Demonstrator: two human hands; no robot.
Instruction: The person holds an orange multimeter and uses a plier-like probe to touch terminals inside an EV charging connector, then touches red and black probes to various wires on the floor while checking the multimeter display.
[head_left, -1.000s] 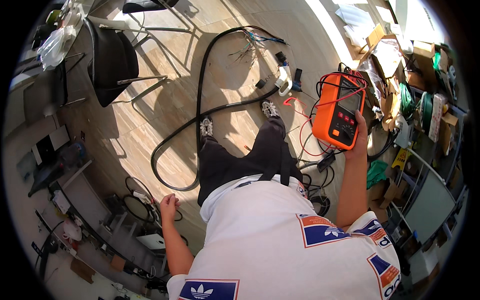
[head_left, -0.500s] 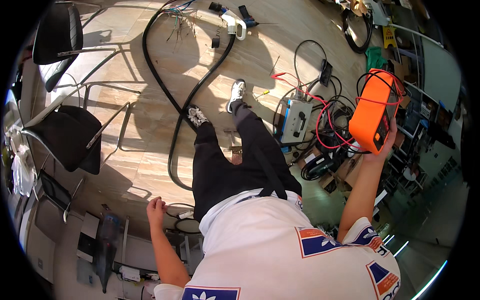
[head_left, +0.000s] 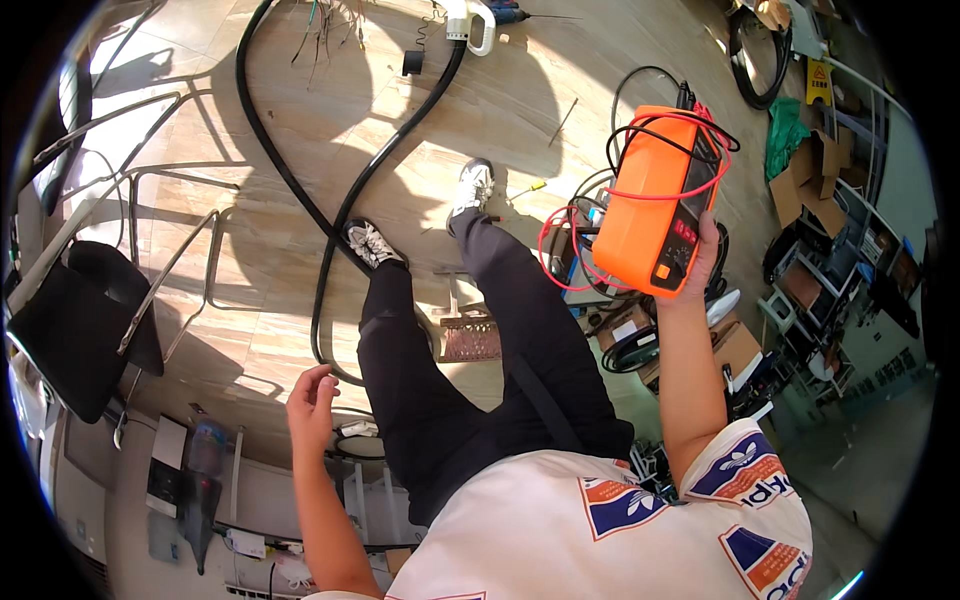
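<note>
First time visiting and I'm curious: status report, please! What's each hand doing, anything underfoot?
Right hand gripping orange meter, held up. Left hand loosely curled, looks empty. Thick black cable on the floor, close beside left shoe.

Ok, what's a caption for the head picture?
Right hand holding an orange meter above a floor with a black cable.
</note>
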